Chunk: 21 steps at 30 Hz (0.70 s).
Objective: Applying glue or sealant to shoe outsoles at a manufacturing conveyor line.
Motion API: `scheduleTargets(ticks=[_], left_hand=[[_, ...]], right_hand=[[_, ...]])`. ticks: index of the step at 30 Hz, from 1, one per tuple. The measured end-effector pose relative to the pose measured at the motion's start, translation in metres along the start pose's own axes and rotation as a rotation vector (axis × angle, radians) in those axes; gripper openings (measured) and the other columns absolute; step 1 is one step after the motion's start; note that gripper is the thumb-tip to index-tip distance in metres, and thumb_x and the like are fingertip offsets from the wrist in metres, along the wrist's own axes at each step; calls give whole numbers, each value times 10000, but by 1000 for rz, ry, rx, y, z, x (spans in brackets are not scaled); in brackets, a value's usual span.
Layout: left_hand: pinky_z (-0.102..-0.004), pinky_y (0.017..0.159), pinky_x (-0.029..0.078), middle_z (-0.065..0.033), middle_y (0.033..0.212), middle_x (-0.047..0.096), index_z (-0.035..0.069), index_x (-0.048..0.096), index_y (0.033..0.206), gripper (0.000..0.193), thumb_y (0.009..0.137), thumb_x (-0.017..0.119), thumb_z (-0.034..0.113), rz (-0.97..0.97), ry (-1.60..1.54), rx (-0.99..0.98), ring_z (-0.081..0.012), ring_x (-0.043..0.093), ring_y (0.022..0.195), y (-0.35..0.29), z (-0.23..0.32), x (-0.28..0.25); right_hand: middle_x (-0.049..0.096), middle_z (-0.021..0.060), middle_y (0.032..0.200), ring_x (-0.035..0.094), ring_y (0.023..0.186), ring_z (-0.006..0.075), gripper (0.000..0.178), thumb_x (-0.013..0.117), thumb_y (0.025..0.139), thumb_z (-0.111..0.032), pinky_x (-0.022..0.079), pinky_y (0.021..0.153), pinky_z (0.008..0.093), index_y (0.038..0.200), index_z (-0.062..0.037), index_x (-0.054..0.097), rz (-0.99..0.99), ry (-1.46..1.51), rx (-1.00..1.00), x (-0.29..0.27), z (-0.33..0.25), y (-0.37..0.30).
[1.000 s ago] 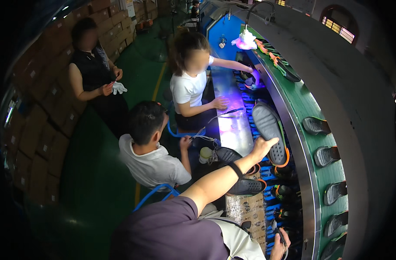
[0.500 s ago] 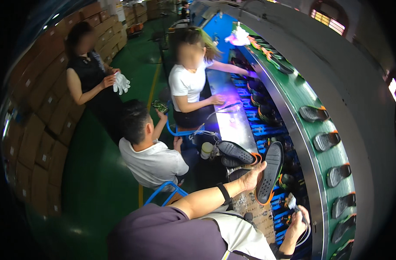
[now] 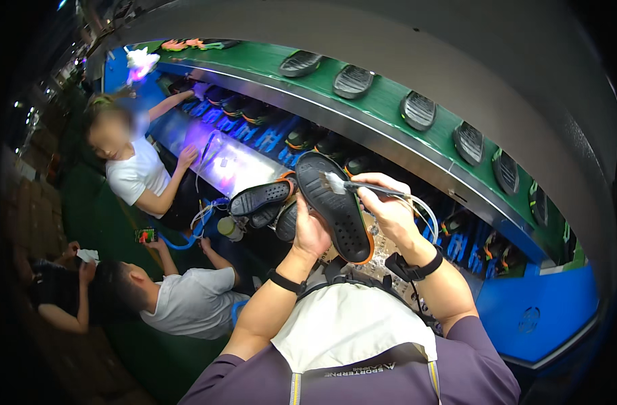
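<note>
My left hand [image 3: 310, 233] grips a black shoe sole [image 3: 337, 214] by its left edge. The sole has an orange rim at its near end and rows of small holes there. In my right hand [image 3: 393, 210] is a brush [image 3: 370, 187] with a dark handle and a pale tube running from it. Its whitish bristles touch the upper part of the sole, beside a brownish smear. Several more black soles [image 3: 260, 198] lie just left of my left hand.
A green conveyor belt [image 3: 382, 74] carries spaced soles above a lower blue-slatted level [image 3: 268, 139] with more shoe parts. A pale jar [image 3: 230, 228] and a metal bench [image 3: 217, 162] are at left. A co-worker [image 3: 141, 172] reaches into the line; two other people are lower left.
My view has swung toward the conveyor. The right hand has brought the brush up from beside the lower level onto the sole, which my left hand still holds.
</note>
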<state>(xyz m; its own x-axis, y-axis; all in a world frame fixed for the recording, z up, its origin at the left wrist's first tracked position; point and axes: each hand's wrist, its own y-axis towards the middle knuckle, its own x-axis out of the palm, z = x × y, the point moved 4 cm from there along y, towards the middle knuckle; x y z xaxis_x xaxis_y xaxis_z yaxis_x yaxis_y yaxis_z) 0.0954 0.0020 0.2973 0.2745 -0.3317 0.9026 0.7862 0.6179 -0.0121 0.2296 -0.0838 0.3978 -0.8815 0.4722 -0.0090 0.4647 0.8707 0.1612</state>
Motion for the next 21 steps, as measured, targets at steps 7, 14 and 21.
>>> scheduleTargets(ticks=[7, 14, 21], left_hand=[[-435, 1229, 361, -70, 1550, 543, 142, 503, 1539, 718, 1088, 291, 660, -13, -14, -29, -257, 494, 1436, -3, -13, 7], [-429, 1246, 334, -60, 1577, 507, 145, 464, 1568, 703, 1097, 299, 640, -10, -8, -26, -241, 466, 1458, 0, -16, 13], [-422, 1240, 336, -91, 1539, 530, 119, 463, 1548, 730, 1097, 250, 653, 49, 138, 16, -251, 485, 1429, 11, -12, 3]], right_hand=[[756, 70, 968, 667, 880, 129, 261, 719, 924, -151, 535, 824, 294, 1158, -42, 764, 47, -64, -59, 4, -3, 4], [764, 96, 1010, 701, 940, 165, 275, 724, 928, -148, 550, 859, 321, 1178, -36, 750, 61, -56, -73, 9, -4, 8], [745, 161, 1022, 730, 934, 293, 281, 734, 895, -138, 570, 852, 369, 1153, -25, 735, -24, -280, -221, 6, 1, 0]])
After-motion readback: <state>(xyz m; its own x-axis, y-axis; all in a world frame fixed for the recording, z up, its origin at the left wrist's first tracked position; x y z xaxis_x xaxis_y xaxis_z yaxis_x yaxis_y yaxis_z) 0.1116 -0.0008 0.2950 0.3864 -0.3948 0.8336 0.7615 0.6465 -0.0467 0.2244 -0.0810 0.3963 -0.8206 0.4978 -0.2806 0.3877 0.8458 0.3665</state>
